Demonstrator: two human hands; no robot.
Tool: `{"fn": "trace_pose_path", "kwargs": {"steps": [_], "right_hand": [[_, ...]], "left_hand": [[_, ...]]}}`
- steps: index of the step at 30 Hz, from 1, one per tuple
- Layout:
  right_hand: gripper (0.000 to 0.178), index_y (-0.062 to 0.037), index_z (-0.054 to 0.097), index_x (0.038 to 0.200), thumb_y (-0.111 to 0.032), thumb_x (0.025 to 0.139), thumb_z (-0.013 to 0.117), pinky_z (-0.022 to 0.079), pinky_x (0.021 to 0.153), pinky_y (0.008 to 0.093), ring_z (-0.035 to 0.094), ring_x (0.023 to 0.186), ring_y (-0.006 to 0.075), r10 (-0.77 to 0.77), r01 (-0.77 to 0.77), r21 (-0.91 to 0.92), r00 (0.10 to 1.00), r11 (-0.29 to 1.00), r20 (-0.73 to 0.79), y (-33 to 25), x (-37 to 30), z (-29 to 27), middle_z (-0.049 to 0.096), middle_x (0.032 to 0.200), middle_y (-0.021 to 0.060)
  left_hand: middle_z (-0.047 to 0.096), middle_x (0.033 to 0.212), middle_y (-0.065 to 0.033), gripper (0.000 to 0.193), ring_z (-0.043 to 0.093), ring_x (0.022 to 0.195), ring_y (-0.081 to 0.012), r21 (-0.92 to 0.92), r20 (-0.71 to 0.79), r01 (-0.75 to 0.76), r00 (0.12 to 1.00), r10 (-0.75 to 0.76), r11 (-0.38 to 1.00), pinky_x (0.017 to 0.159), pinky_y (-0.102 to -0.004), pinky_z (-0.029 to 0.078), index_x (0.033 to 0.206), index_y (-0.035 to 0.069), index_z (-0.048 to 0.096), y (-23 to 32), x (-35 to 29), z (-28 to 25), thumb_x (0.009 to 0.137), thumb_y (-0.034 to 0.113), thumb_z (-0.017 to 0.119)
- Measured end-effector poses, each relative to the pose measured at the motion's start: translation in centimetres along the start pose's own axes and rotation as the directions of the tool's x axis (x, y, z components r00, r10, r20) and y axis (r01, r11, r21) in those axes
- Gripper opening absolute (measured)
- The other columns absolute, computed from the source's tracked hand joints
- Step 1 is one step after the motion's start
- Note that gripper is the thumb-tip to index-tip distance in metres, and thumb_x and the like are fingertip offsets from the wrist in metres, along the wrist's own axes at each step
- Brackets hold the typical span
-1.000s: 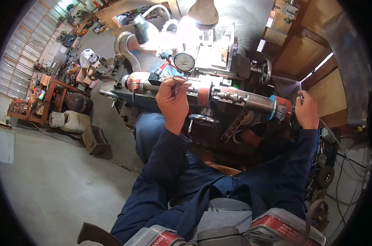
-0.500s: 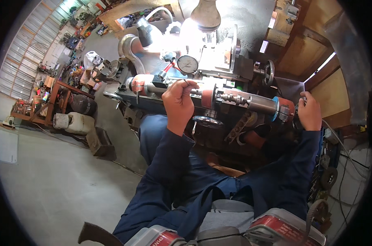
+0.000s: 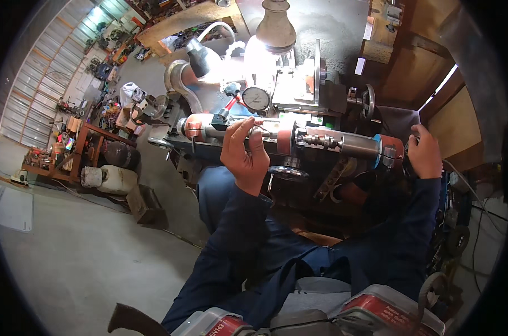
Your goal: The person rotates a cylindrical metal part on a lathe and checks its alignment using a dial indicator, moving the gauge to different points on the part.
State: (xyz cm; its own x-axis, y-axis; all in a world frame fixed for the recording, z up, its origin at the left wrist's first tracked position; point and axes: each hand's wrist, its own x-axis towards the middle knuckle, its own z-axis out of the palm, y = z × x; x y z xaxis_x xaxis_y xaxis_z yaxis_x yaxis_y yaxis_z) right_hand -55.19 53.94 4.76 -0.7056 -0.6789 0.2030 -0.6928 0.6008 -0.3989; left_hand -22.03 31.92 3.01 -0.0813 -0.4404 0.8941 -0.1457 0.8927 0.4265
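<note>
A shiny stepped metal shaft [image 3: 322, 140] lies between the red-painted mounts of a bench machine. My left hand [image 3: 245, 155] is raised at the shaft's left portion, thumb and fingers apart, close to the red middle mount [image 3: 286, 138]. At the machine's right end, beside the red-and-blue end block [image 3: 389, 150], my right hand [image 3: 425, 153] has its fingers curled in; what they hold is mostly hidden. Just beyond my left hand, a round white dial gauge [image 3: 256, 98] sits on a stand with a red arm [image 3: 229, 105].
A bright lamp [image 3: 275, 33] hangs over the machine, with a dark lamp head [image 3: 202, 57] to its left. Handwheels stand at the front [image 3: 288, 173] and back right [image 3: 368, 102]. A white jug-like container [image 3: 116, 180] and a box [image 3: 145, 205] are on the floor at left.
My left hand has loosened from a pinch, its thumb and fingers now spread. My right hand remains at the machine's right end. The whole view has shifted slightly.
</note>
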Motion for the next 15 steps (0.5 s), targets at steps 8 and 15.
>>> {"fn": "trace_pose_path", "kwargs": {"steps": [8, 15], "right_hand": [[0.028, -0.0045, 0.063, 0.113, -0.016, 0.088, 0.058, 0.05, 0.084, 0.0491, 0.062, 0.096, 0.042, -0.009, 0.007, -0.055, 0.999, 0.998, -0.035, 0.0, 0.0, 0.1, 0.066, 0.104, 0.0248], [0.027, -0.0046, 0.064, 0.112, -0.015, 0.088, 0.059, 0.05, 0.084, 0.0485, 0.062, 0.098, 0.0419, -0.004, 0.004, -0.01, 1.0, 1.0, 0.006, 0.0, 0.0, 0.0, 0.067, 0.106, 0.0241]], "left_hand": [[0.07, 0.092, -0.014, 0.024, 0.066, 0.079, -0.0196, -0.012, 0.028, 0.079, 0.997, -0.079, 0.997, 0.069, -0.028, 0.049, 0.108, -0.005, 0.062, 1.3, 1.0, 0.0, 0.102, 0.014, 0.049], [0.07, 0.089, -0.0142, 0.021, 0.067, 0.081, -0.0199, -0.028, 0.033, 0.079, 0.996, -0.079, 0.996, 0.069, -0.0283, 0.049, 0.107, -0.005, 0.062, 1.0, 1.3, -0.2, 0.1, 0.007, 0.047]]}}
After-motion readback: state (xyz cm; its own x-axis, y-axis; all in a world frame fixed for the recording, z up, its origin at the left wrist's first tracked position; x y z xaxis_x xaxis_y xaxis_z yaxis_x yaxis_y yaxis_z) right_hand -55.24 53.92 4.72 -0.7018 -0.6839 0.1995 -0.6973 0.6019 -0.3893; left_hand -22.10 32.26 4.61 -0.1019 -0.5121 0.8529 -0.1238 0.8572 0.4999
